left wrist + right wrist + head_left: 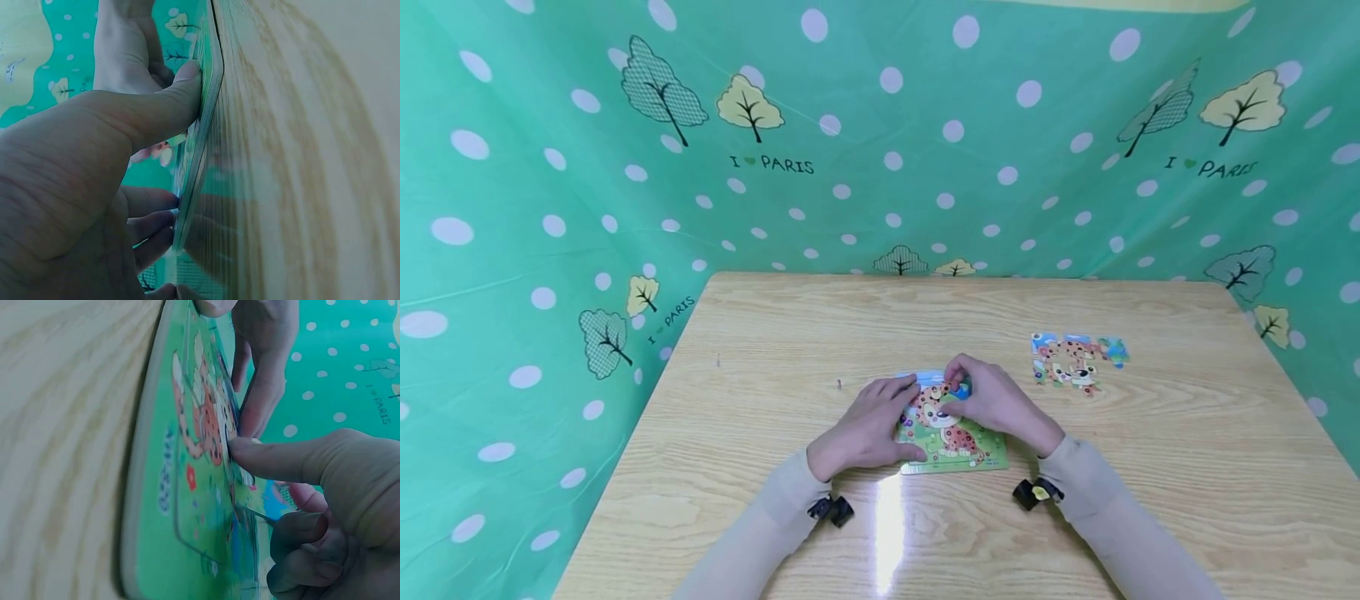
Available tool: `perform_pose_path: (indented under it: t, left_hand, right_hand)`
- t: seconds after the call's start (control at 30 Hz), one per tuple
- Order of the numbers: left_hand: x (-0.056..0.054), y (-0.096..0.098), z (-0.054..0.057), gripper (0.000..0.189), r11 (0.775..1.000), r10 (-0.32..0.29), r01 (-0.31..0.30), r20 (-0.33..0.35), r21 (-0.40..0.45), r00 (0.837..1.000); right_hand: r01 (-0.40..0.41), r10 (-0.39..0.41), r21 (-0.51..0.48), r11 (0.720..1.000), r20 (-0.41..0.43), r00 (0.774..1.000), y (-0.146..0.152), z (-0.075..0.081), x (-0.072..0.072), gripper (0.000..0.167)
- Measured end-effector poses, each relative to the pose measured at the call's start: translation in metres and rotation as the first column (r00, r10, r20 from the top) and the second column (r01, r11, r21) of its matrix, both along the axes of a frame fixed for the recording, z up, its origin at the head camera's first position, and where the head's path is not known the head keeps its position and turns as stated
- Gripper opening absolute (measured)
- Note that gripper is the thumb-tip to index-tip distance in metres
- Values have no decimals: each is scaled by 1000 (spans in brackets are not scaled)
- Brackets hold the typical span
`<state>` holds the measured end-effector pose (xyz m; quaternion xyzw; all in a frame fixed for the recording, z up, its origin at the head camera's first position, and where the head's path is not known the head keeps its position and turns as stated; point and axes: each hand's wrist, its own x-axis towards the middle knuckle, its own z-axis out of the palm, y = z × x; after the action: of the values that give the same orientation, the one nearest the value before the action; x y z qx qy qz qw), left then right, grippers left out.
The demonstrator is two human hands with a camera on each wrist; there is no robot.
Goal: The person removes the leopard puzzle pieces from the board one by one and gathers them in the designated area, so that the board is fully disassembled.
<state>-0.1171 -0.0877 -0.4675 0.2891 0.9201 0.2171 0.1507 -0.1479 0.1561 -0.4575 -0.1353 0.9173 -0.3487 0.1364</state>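
A jigsaw puzzle board [992, 458] with a spotted cartoon leopard on green lies flat on the table. My left hand [876, 421] rests across its left side, fingers spread and touching the face near the top. The left thumb [181, 84] presses on the board close to its edge. Over the upper right of the picture, my right hand [996, 400] pinches a blue-and-green puzzle piece [958, 390] between thumb and fingers. In the right wrist view the right thumb [269, 456] is low against the board, and the fingertips are partly hidden.
Right of the board, several loose puzzle pieces [1075, 375] lie grouped, showing part of a leopard's face. A tiny dark speck [839, 384] sits left of the board on the wooden table [760, 333]. A green dotted curtain [917, 167] hangs behind and beside the table.
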Motion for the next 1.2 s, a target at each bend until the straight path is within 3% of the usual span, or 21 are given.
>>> perform_pose_path:
  t: [0.27,0.53,0.8,1.0,1.2]
  left_hand:
    - [0,2,0,103,1000,7,-7,0,-15,1000]
    - [1,1,0,103,1000,6,-6,-4,-11,1000]
    - [0,0,0,104,1000,4,-4,-6,-11,1000]
    - [0,0,-2,104,1000,1,-1,-14,-9,1000]
    - [0,0,-1,104,1000,7,-7,-3,-12,1000]
  right_hand:
    - [-49,44,-98,994,-52,998,1,1,5,12]
    - [-72,59,-158,985,-86,995,7,1,8,14]
    - [-108,86,-128,986,-170,982,8,3,11,6]
    - [-192,174,-106,976,-162,971,9,3,12,6]
    - [-199,186,-97,975,-134,973,8,-1,10,9]
